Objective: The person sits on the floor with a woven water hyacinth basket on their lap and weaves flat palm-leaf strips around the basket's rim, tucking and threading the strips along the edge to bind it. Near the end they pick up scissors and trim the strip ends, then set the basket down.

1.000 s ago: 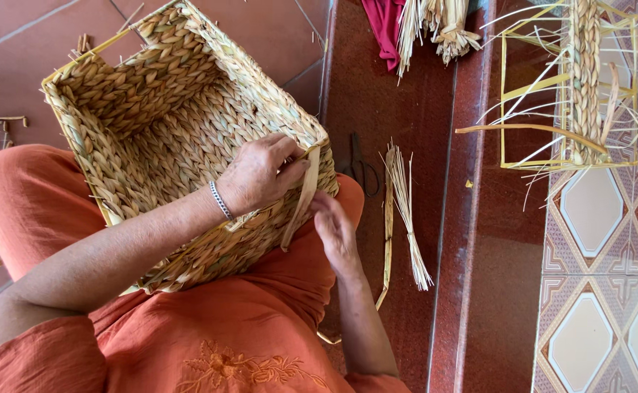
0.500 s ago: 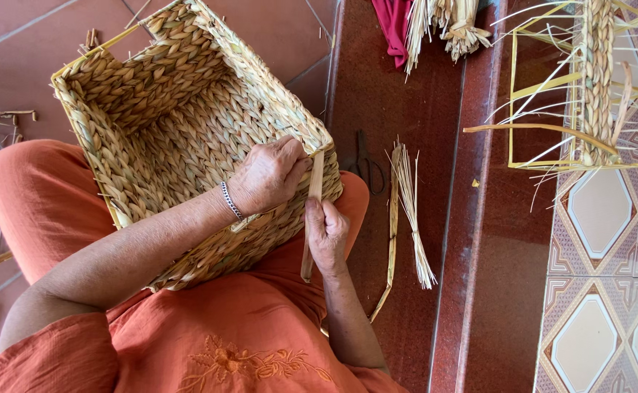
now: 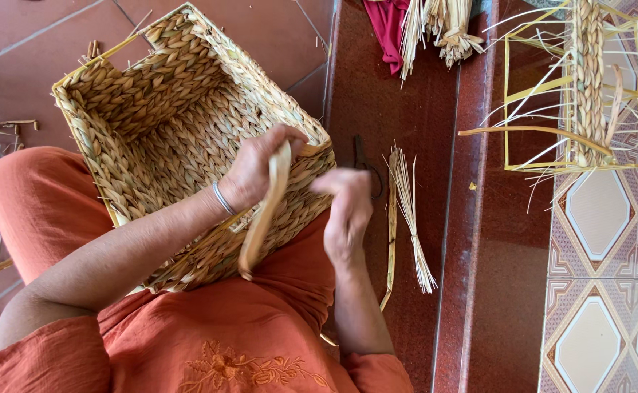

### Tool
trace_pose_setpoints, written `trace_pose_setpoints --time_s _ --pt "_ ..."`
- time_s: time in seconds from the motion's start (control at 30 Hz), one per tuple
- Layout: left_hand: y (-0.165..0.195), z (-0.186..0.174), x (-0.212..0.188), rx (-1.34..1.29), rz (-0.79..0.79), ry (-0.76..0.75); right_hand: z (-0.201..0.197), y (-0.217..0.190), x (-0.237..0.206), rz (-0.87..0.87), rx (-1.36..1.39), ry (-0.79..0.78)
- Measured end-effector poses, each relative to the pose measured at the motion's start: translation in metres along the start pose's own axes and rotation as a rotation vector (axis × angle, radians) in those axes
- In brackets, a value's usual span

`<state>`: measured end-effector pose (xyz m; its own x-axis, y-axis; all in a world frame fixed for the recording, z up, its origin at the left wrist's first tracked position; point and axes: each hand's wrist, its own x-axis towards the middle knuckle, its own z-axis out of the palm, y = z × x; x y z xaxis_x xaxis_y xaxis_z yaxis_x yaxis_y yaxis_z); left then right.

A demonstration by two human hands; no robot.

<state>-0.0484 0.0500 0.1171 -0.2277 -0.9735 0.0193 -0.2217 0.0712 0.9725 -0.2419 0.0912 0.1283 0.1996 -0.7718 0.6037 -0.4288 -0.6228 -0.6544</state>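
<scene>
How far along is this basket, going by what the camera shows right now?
Done: the woven basket on the lap has floor and walls fully plaited. In hand: the left hand grips a flat fibre strip at the near rim, with the right hand beside that corner. Left: the strip's tail hangs loose, a bundle of loose fibres lies unused on the step, and a yellow wire frame is only partly woven.

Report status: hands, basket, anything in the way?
Left hand grips a flat straw strip at the woven basket rim. Right hand beside it, blurred, grip unclear. Loose straw bundle on the floor, clear of the hands.
</scene>
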Motion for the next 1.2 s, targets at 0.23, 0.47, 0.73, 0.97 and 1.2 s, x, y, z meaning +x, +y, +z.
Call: trace_pose_setpoints --time_s 0.23,0.47,0.73,0.97,1.2 --pt "-0.021 -0.03 0.016 -0.941 -0.527 0.096 0.007 0.022 0.031 0.431 0.158 -0.142" --pt "-0.042 -0.083 0.029 -0.715 -0.391 0.374 0.009 0.024 0.016 0.501 0.226 -0.131" --pt "-0.074 -0.108 0.039 0.089 -0.189 0.485 0.011 0.02 0.018 0.59 0.388 -0.084" --pt "-0.088 -0.12 0.027 0.62 0.198 0.143 0.013 0.016 0.019 0.647 0.453 -0.06" --pt "-0.084 -0.1 0.027 0.969 -0.273 0.085 0.017 0.012 0.018 0.692 0.347 -0.034"
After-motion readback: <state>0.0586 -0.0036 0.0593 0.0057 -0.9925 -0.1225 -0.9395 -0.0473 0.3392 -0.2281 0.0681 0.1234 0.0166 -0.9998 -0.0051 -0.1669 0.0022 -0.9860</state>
